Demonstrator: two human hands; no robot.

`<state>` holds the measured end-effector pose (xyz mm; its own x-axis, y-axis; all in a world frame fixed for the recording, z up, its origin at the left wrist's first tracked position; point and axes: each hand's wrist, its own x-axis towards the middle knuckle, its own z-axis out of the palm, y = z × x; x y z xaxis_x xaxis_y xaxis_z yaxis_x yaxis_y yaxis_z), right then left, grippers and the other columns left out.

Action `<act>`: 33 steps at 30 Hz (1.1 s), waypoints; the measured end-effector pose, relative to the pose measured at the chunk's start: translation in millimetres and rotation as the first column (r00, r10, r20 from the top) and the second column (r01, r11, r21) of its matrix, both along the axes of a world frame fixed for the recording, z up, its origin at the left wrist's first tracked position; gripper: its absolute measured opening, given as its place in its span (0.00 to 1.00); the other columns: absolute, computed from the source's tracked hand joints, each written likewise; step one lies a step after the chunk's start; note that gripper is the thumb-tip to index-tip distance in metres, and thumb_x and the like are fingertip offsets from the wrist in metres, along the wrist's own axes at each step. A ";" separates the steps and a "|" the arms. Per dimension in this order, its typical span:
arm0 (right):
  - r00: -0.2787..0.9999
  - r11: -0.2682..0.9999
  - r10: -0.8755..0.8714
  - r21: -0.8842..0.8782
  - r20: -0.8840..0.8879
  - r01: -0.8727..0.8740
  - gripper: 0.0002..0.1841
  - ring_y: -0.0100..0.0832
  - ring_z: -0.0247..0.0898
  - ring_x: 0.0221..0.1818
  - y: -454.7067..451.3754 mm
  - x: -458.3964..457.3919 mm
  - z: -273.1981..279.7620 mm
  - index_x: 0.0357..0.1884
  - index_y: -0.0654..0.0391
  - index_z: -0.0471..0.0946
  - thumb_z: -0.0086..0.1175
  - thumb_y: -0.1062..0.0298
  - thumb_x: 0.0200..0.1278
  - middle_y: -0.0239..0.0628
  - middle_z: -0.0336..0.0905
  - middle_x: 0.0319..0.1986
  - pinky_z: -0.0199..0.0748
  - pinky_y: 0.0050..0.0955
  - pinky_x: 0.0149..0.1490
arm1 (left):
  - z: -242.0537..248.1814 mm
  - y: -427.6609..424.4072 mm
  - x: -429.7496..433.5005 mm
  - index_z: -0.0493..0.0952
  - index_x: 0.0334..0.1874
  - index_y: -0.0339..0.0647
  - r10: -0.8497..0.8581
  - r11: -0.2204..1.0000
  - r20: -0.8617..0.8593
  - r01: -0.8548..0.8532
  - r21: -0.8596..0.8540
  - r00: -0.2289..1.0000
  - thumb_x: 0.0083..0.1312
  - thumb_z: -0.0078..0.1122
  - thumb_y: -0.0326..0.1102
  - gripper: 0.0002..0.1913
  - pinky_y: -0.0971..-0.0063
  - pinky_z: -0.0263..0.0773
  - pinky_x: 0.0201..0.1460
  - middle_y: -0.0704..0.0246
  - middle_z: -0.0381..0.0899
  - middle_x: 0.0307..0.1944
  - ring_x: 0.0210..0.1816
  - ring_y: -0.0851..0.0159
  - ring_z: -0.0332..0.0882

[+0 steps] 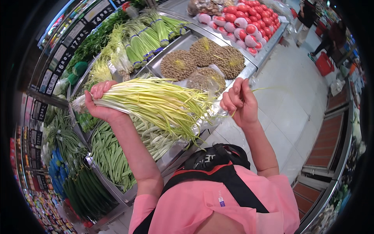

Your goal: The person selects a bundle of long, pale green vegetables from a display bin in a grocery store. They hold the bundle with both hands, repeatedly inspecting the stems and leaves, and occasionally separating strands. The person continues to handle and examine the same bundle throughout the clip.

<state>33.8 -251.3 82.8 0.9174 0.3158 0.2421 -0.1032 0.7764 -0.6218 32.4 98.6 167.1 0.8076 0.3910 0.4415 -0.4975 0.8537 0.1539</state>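
Note:
My left hand [102, 101] grips a large bunch of yellow chives [155, 102] around its white stem end, the leaves fanning out to the right over the vegetable display. My right hand [241, 102] is raised just right of the leaf tips, thumb and forefinger pinched on a thin yellow-green chive leaf [263, 88]. Below the bunch lie flat green beans [112, 155]. Behind it are round bundles with a brown, knobbly surface [178, 65], one partly under clear plastic. More yellow chives [100, 70] stand at the back left beside banded green stalks [149, 38].
Metal dividers and a metal rim [251, 63] edge the display. Tomatoes [254, 17], some in foam nets, fill its far end. Cucumbers [84, 193] lie at lower left, under price signs. A tiled aisle [286, 96] runs right, with a red basket [324, 64] and people [306, 17] farther off.

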 end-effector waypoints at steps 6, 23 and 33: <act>0.924 0.503 0.098 -0.819 0.370 0.275 0.11 0.26 0.66 0.28 24.1 56.1 -106.3 0.39 0.59 0.72 0.49 0.61 0.74 0.33 0.70 0.28 0.67 0.30 0.33 | 2.9 27.8 -8.9 0.67 0.24 0.47 0.184 0.982 -0.072 -0.187 -0.034 0.980 0.66 0.57 0.38 0.13 0.74 0.68 0.38 0.78 0.69 0.22 0.26 0.74 0.68; 0.537 0.758 0.207 -0.481 0.818 0.441 0.16 0.40 0.77 0.42 47.0 19.3 21.3 0.42 0.62 0.77 0.65 0.61 0.63 0.42 0.77 0.38 0.74 0.38 0.48 | -0.2 19.7 -3.1 0.64 0.30 0.46 0.040 0.994 -0.089 -0.031 0.107 0.995 0.69 0.58 0.33 0.12 0.77 0.69 0.41 0.76 0.67 0.27 0.30 0.74 0.68; 0.465 0.405 0.230 -0.518 0.855 0.753 0.12 0.45 0.78 0.38 18.0 1.7 12.9 0.37 0.55 0.79 0.59 0.56 0.68 0.38 0.79 0.32 0.73 0.43 0.40 | 11.0 6.1 4.2 0.63 0.29 0.46 0.022 0.999 -0.091 -0.019 0.030 0.996 0.72 0.54 0.35 0.12 0.80 0.67 0.38 0.76 0.66 0.26 0.30 0.75 0.66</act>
<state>35.5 -233.3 95.7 0.5514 0.5527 0.6248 0.8264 -0.2595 -0.4998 36.6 104.7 178.1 0.8371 0.3958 0.3776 -0.4974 0.8381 0.2241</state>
